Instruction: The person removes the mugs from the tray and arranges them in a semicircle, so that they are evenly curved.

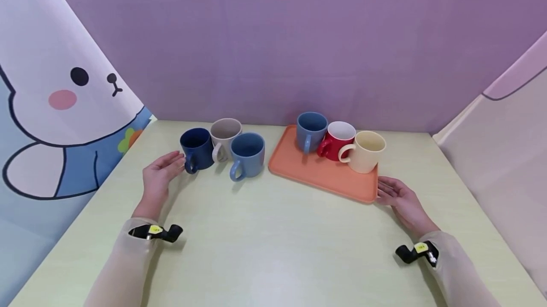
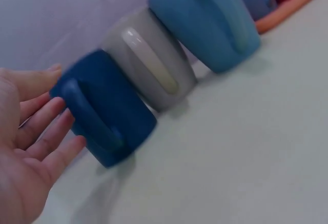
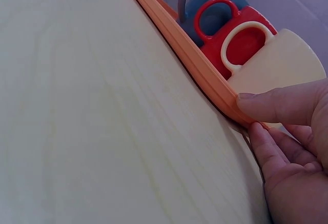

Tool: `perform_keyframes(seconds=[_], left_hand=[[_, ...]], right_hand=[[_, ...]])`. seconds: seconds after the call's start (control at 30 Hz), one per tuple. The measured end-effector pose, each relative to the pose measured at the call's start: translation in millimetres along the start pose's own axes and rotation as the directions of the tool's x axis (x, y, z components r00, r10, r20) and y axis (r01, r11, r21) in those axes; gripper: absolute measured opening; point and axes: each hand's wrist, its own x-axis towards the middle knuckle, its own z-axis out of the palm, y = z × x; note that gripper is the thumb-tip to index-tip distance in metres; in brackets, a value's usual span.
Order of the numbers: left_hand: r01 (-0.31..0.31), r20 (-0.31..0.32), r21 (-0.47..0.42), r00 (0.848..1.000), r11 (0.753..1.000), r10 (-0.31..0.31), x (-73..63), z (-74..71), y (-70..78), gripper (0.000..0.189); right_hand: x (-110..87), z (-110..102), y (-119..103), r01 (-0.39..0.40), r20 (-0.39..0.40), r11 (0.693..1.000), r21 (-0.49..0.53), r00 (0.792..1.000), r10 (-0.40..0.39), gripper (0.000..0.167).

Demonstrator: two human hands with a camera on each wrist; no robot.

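Observation:
My left hand (image 1: 162, 176) is beside the navy blue mug (image 1: 197, 148), its fingers extended and its fingertips close to the handle; whether they touch cannot be told. To that mug's right stand a grey mug (image 1: 225, 136) and a light blue mug (image 1: 249, 155). At the near right corner of an orange tray (image 1: 316, 177), my right hand (image 1: 399, 197) pinches the rim, thumb on top and fingers at its underside. On the tray, a blue mug (image 1: 311, 131), a red mug (image 3: 247, 42) with a white inside and a cream mug (image 3: 279, 65) stand upright in a row.
A pale wooden table (image 1: 273, 250) carries everything. A purple cloth (image 1: 273, 45) hangs behind its far edge. Cloth with a cartoon animal (image 1: 64, 121) hangs on the left, and a pale cloth (image 1: 504, 155) on the right.

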Motion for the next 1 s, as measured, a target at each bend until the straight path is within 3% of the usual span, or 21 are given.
perform_keyframes(seconds=[0.37,0.67,0.8,1.0], left_hand=[[-0.093,-0.035,-0.121,0.995,0.988,0.090,-0.8,16.8,27.5,0.023],[-0.146,0.072,-0.173,0.984,0.974,0.160,-6.7,50.9,37.1,0.025],[-0.176,0.118,-0.146,0.974,0.974,0.194,-10.0,69.0,36.1,0.027],[-0.223,0.188,-0.026,0.956,0.974,0.224,-14.0,94.3,31.8,0.033]], right_hand=[[-0.1,1,-1,0.001,0.006,1.000,0.000,1.000,-0.001,0.051],[-0.1,1,-1,0.000,0.001,1.000,-0.013,1.000,0.000,0.051],[-0.2,1,0,-0.004,-0.002,1.000,-0.001,1.000,0.004,0.052],[-0.4,0,0,-0.004,-0.004,1.000,-0.016,1.000,0.004,0.051]])
